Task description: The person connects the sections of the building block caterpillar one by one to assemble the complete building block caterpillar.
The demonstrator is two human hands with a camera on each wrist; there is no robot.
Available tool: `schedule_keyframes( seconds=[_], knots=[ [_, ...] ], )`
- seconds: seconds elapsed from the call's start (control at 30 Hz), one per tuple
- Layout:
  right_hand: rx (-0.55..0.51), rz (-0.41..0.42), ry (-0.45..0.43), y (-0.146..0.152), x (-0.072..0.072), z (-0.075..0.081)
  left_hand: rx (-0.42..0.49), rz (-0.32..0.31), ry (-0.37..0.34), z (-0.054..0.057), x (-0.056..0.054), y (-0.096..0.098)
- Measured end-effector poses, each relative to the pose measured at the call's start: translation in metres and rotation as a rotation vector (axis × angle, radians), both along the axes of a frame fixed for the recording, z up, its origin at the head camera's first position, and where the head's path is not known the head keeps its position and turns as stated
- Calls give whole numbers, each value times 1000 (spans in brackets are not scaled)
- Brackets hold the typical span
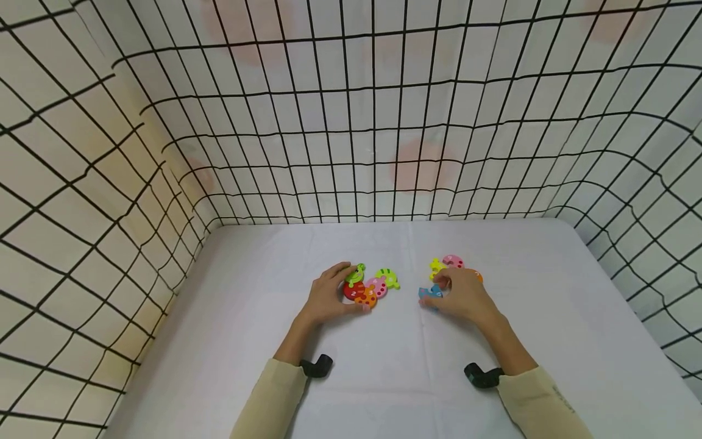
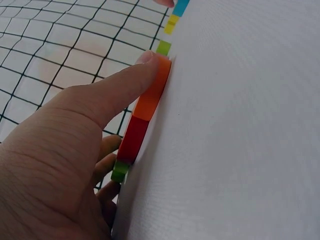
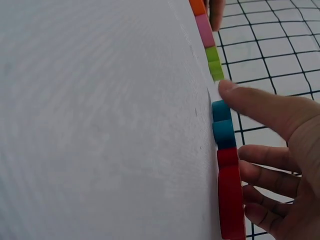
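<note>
Fingers of my left hand [image 1: 326,297] curl round the orange piece [image 1: 366,297] and red piece [image 1: 353,292] on the desk [image 1: 384,353]; my right hand [image 1: 466,292] is at the blue piece [image 1: 428,292], whether gripping I cannot tell.

- Before me I have a tabletop covered in smooth white cloth [image 1: 384,360], its far corners rounded; a faint crease runs from its far edge towards me.
- Around its far, left and right sides I see a black grid of thin, slightly wavy lines [image 1: 374,130].
- Behind that grid, straight ahead of me, hangs a pale, whitish backdrop [image 1: 340,149] with blurry, round, pale-pink patches [image 1: 425,163].
- To my left, the surface behind the grid has a cream-yellow tint.
- In both my wrist views, the grid shows beyond the white cloth.
</note>
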State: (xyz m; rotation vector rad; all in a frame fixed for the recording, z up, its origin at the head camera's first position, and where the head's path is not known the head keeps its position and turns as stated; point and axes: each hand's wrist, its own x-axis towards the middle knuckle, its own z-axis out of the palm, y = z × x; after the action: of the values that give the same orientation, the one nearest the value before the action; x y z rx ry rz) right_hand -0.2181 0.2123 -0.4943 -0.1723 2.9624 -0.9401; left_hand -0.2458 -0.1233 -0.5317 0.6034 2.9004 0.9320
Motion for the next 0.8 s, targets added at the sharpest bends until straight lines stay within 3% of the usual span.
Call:
schedule_keyframes(
  seconds=[0.37, 0.8],
  knots=[
    [19, 34, 29, -1, -1, -5, -4, -4, -3, 1, 0, -1],
    [-86, 28, 45, -10, -4, -6, -11, -11, -14, 5, 2, 1]
  ],
)
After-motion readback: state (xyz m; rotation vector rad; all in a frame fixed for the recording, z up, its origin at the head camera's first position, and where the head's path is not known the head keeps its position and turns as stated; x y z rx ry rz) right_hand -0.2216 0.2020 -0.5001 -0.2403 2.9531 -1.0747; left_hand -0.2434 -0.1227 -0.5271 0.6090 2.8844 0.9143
